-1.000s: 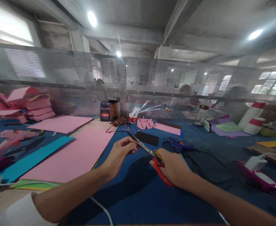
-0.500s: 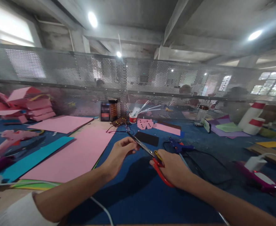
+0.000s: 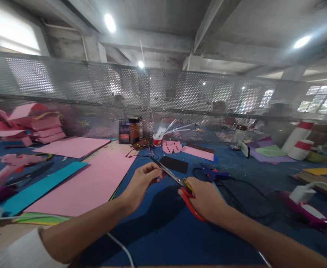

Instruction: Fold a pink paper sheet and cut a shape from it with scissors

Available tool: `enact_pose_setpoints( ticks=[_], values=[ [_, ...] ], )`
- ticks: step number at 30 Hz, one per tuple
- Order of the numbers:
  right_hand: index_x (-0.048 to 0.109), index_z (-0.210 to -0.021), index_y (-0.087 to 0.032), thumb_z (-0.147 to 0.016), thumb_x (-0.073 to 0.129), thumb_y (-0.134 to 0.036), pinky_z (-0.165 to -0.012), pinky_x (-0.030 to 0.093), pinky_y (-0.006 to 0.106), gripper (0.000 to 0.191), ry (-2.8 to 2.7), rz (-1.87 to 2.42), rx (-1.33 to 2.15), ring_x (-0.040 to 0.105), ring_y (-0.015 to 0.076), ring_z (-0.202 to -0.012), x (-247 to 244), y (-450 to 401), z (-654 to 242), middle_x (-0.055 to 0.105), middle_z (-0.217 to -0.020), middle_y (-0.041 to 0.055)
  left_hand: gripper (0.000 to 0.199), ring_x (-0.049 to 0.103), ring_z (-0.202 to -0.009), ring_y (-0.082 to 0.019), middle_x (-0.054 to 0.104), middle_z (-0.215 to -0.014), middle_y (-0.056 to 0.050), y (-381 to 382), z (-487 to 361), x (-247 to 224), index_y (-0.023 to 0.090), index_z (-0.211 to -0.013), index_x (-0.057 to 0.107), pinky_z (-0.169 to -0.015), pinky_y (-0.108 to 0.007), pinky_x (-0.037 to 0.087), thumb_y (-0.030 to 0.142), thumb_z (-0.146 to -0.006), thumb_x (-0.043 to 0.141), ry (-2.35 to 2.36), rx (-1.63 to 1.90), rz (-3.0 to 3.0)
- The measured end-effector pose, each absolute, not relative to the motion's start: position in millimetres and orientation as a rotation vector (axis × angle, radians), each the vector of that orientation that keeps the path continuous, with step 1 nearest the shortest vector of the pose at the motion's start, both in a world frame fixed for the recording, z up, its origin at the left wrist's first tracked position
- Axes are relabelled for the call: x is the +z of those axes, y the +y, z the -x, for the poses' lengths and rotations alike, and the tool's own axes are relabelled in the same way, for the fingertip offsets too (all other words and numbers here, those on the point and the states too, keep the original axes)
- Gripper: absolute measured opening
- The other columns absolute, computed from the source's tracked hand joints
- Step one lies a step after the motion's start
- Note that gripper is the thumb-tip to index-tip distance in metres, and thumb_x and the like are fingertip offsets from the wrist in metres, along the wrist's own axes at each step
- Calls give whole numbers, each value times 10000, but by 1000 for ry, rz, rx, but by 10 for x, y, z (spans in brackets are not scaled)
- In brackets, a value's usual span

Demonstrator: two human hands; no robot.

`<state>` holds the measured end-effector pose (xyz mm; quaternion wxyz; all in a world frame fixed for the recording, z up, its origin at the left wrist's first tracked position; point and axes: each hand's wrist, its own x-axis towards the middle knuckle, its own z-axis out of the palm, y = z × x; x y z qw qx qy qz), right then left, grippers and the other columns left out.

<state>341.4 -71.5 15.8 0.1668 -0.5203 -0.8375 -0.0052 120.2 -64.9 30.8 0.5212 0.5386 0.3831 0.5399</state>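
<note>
while the scissors (image 3: 178, 179) are held above the blue table (image 3: 163, 243), your right hand (image 3: 205, 195) is clamped around their handles; from that grip they stretch forward and left, tips just past your left hand (image 3: 143, 182), whose fingers curl close beside them, though whether on anything i cannot tell. farther out, a red-and-white cup (image 3: 157, 141) holds clear sticks (image 3: 160, 131); left of it stands a dark-lidded jar (image 3: 134, 131), contents unclear.

Shiny metal, dull paper

The scissors (image 3: 178, 181) have shiny metal blades (image 3: 168, 172) and smooth red plastic handles (image 3: 192, 207). The big pink sheet (image 3: 90, 182) looks like paper — smooth and matt. The blue bench (image 3: 157, 242) top looks dull too. The gray wall (image 3: 180, 89) is metal — dotted all over with tiny holes.
</note>
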Motion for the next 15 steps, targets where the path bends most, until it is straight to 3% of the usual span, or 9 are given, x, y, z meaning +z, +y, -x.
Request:
enact_pose_setpoints(
  ticks=[15],
  values=[
    [535,-840,-212,-937,459,-451,-547,200,281,269,-2385,1500,-89,596,172,-616,128,-682,-3422,645,-741,8,101,571,-797,-155,634,-791,-23,-643,-1203,302,174,-726,607,-729,-263,429,236,-797,643,907,1288,-1284]
  ],
)
